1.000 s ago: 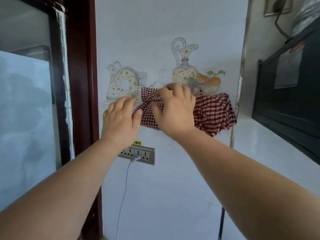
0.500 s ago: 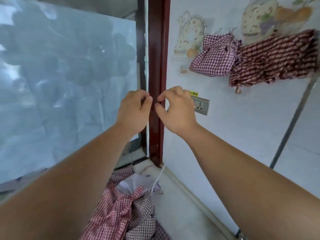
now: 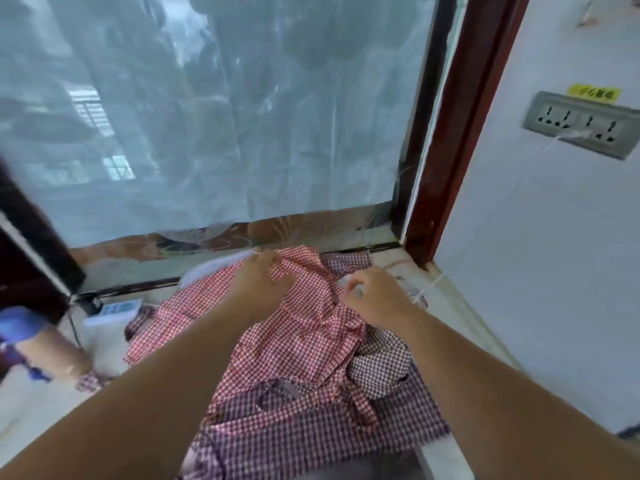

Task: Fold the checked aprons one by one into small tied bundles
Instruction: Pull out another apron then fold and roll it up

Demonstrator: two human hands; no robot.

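Note:
A heap of checked aprons lies on the pale ledge [image 3: 460,323] under the window. A red-and-white checked apron [image 3: 294,344] is on top, rumpled. Beneath it sit a dark purple checked apron [image 3: 311,434] and a brown checked one [image 3: 381,372]. My left hand [image 3: 263,280] grips the red apron's far edge, fingers curled into the cloth. My right hand [image 3: 375,299] pinches a fold of the same apron a little to the right, though motion blur hides the exact hold. The tied bundles on the wall are out of view.
A large window pane covered in plastic film [image 3: 214,116] rises behind the heap, bounded by a dark red frame [image 3: 453,133]. A wall socket [image 3: 585,124] with a white cable hangs on the white wall at the right. A small blue-and-white box [image 3: 114,311] and a blue-topped object [image 3: 31,344] sit at the left.
The view has swung down from the wall with the hung bundles to the ledge. Both hands, empty half a second ago, have dropped onto the heap and taken hold of the red apron.

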